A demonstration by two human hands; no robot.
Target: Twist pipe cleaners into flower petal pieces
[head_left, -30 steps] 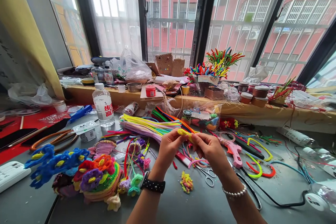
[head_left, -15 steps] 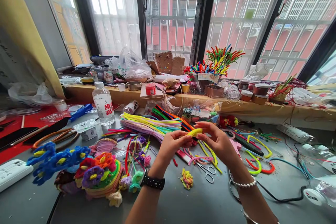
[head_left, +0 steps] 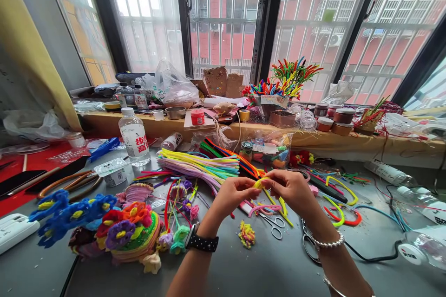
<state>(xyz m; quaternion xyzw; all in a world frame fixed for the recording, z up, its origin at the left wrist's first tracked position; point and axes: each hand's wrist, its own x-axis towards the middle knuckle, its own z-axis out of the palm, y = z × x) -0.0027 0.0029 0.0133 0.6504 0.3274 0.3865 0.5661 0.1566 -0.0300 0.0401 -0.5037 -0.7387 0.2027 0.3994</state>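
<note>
Between both hands, above the middle of the grey table, is a small yellow fuzzy piece [head_left: 259, 183]. My left hand [head_left: 235, 196] pinches its left end between thumb and fingers. On the right end the fingertips of my right hand [head_left: 290, 189] are closed, and they nearly touch the left ones. Behind the hands lies a bundle of pastel pipe cleaners [head_left: 198, 164]. Below them on the table sit a yellow and pink fuzzy clump [head_left: 246, 234] and silver scissors [head_left: 275, 227], partly under pink and yellow strips.
Fuzzy flowers [head_left: 121, 232] stand at the left, near a water bottle [head_left: 135, 137]. Black-handled scissors [head_left: 311, 247] lie by my right forearm. Bent pipe cleaners [head_left: 343, 216] and plastic bottles [head_left: 390, 171] are at the right. Jars [head_left: 343, 118] line the window ledge.
My right hand's fingers, spread before, have closed on the yellow piece and moved in toward my left hand. Less of the piece shows. The view has shifted slightly.
</note>
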